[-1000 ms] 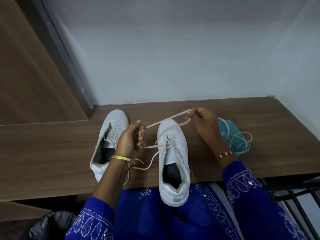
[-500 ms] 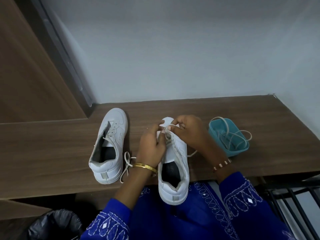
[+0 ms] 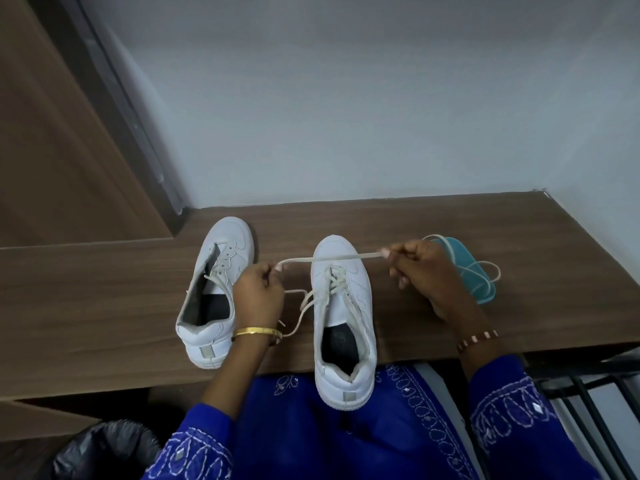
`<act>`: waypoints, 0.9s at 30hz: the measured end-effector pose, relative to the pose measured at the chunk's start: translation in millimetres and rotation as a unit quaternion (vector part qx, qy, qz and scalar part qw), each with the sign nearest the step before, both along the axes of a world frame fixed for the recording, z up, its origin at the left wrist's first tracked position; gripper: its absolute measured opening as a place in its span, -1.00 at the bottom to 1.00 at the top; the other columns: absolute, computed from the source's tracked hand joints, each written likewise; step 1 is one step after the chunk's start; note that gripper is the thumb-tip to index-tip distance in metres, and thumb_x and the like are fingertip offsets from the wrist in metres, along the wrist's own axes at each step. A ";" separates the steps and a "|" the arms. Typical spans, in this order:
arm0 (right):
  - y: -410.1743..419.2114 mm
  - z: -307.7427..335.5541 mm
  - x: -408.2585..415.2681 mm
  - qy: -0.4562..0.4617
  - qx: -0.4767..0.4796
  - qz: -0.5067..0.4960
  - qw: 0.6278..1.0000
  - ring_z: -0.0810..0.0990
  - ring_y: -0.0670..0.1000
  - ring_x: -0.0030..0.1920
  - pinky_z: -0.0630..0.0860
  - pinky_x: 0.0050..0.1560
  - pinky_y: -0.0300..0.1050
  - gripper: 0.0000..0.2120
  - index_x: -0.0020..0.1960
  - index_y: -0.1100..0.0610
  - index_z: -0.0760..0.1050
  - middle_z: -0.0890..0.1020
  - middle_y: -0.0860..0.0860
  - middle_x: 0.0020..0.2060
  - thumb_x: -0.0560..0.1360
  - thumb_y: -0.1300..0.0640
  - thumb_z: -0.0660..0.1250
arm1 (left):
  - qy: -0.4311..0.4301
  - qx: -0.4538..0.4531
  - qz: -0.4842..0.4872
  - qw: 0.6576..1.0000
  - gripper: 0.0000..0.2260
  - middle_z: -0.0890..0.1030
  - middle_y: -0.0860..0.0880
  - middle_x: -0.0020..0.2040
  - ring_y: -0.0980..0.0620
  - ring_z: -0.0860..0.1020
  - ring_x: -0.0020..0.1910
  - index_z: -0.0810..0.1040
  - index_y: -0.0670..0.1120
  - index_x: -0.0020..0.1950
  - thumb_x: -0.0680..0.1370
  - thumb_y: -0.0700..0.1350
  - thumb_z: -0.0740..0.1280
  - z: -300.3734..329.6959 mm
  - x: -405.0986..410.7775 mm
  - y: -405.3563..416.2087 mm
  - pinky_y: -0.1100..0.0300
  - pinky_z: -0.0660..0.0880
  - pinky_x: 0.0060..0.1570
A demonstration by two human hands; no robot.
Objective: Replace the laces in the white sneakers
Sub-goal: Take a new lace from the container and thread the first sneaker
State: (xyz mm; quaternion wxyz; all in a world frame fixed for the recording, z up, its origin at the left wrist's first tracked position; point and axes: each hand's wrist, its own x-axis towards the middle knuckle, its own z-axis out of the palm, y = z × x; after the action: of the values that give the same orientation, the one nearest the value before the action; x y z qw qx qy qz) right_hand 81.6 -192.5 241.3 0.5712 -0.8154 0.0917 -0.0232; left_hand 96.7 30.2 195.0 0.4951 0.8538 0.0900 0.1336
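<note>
Left hand [image 3: 258, 295] and right hand [image 3: 420, 271] each pinch the lace [image 3: 332, 257], stretched taut between them over the sneaker [image 3: 343, 317].

White sneakers [image 3: 341, 317], teal tray [image 3: 478, 271], blue embroidered sleeves [image 3: 509, 407], brown tabletop [image 3: 104, 306].

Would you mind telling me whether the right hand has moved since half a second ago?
Yes. The right hand has swung out from over the laced sneaker toward the teal tray, pulling the lace taut.

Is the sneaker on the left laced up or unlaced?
Mostly unlaced. The left sneaker shows bare eyelets along its open throat, with only a short bit of lace near the tongue; the right sneaker carries crossed laces.
</note>
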 end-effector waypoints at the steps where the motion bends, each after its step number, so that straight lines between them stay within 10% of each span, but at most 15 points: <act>1: 2.6 -0.1 -0.7 0.006 0.005 0.007 1.000 0.42 -0.11 -0.53 0.43 -0.40 -0.25 -0.90 -0.07 0.17 0.59 0.57 -0.02 -0.44 0.51 0.18 0.31 | 0.000 0.013 -0.002 1.000 -0.83 0.63 -0.25 -0.06 -0.14 0.56 -0.06 0.59 -0.24 0.04 0.54 -0.27 0.23 -0.2 -1.4 -0.9 0.11 0.45 -0.04; 6: 32.6 3.9 -4.2 0.004 -0.001 0.063 0.998 0.41 -0.11 -0.53 0.41 -0.48 -0.25 -0.77 -0.09 0.13 0.55 0.59 -0.04 -0.34 0.52 0.36 0.18 | -0.070 0.021 -0.132 0.989 -0.65 0.54 -0.12 0.20 -0.05 0.48 0.21 0.48 -0.18 0.28 0.51 -0.31 0.17 9.5 -14.4 -24.4 0.08 0.39 0.25; 14: 35.4 -1.6 -10.0 -0.027 -0.001 0.041 0.999 0.42 -0.20 -0.59 0.36 -0.56 -0.36 -0.94 -0.17 0.17 0.51 0.61 0.08 -0.36 0.45 0.27 0.37 | -0.091 0.024 -0.169 0.981 -0.85 0.62 -0.08 -0.13 0.09 0.51 -0.17 0.64 -0.23 -0.05 0.50 -0.35 0.28 8.3 -12.1 -43.9 0.59 0.32 -0.17; 27: 43.3 -14.7 -10.8 -0.020 0.008 0.042 0.999 0.53 -0.15 -0.48 0.46 -0.52 -0.29 -0.89 -0.19 0.13 0.48 0.64 0.12 -0.30 0.44 0.29 0.38 | -0.053 0.023 -0.201 0.978 -0.83 0.58 0.05 -0.11 0.11 0.51 -0.08 0.64 -0.13 0.00 0.51 -0.14 0.28 5.8 -18.6 -44.2 0.48 0.36 -0.07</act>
State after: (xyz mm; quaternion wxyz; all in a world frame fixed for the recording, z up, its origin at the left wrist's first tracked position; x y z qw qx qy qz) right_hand 70.8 -149.2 226.6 0.5795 -0.8135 0.0460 -0.0150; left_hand 78.2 -14.0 200.8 0.4962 0.8572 -0.1133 0.0785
